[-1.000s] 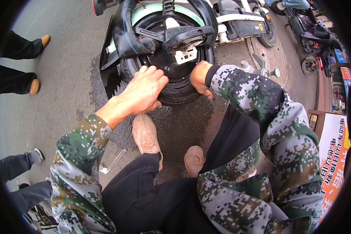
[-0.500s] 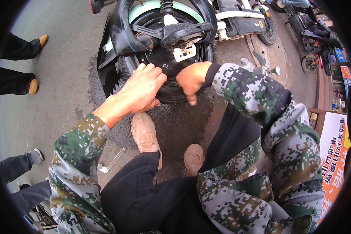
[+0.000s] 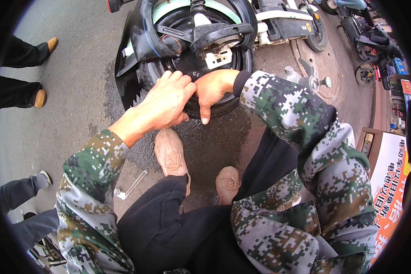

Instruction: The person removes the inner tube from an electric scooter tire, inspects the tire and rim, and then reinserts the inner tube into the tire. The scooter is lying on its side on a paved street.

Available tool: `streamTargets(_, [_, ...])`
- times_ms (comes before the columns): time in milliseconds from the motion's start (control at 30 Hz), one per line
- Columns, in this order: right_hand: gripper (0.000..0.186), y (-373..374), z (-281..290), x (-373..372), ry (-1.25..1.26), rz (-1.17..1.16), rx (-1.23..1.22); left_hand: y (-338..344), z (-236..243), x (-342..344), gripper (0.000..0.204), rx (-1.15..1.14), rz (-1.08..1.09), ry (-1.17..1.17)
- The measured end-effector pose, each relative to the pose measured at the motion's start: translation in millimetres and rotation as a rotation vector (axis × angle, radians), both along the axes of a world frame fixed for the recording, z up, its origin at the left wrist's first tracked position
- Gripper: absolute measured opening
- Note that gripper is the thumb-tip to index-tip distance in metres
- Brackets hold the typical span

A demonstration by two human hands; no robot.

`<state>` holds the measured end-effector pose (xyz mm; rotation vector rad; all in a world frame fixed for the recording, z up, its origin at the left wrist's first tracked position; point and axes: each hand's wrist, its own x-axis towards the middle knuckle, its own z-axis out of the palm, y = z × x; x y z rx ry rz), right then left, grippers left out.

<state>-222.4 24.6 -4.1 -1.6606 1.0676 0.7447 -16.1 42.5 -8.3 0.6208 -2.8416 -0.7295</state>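
My left hand (image 3: pixel 169 98) has its fingers curled over the lower left of a black scooter tire (image 3: pixel 233 104). My right hand (image 3: pixel 211 91) grips the same tire beside it, fingers bent, thumb pointing down and nearly meeting the left hand. The wheel's dark hub (image 3: pixel 192 64) sits behind them, below a white metal bracket (image 3: pixel 217 59) and a shock absorber (image 3: pixel 197 5). A black inner tube with a blue stripe (image 3: pixel 144 39) hangs around the upper wheel, near a pale green mudguard (image 3: pixel 169 9). The part of the tire under my fingers is hidden.
A silver metal tool (image 3: pixel 310 82) stands right of the wheel; a wrench (image 3: pixel 134 182) lies by my left leg. Other people's legs (image 3: pixel 23 93) are at the left. More scooters (image 3: pixel 360 41) and a printed signboard (image 3: pixel 383 182) line the right, beyond a round cover (image 3: pixel 324 59).
My right hand has moved left along the tire from its right side to beside my left hand. My left hand has shifted slightly up, staying on the tire.
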Motion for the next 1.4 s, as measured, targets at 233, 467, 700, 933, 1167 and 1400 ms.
streamTargets(233, [0.06,6,0,-31,0.421,0.399,-0.042,-1,2,0,0.061,0.005,-0.005,-0.023])
streamTargets(467, [0.04,19,-25,-44,0.715,0.803,-0.294,0,4,-1,0.059,-0.011,-0.006,-0.037])
streamTargets(700, [0.074,4,6,8,0.177,0.164,0.043,-1,3,-1,0.06,0.004,-0.008,-0.032])
streamTargets(933, [0.055,28,13,5,0.211,0.169,-0.216,-4,-5,-2,0.06,-0.026,-0.054,-0.055])
streamTargets(1167, [0.048,46,-7,-4,0.306,0.231,-0.393,24,-34,-26,0.064,-0.116,0.081,-0.075])
streamTargets(1400, [0.022,50,-18,-65,0.415,0.447,-0.606,27,-25,-49,0.072,-0.137,0.038,-0.138])
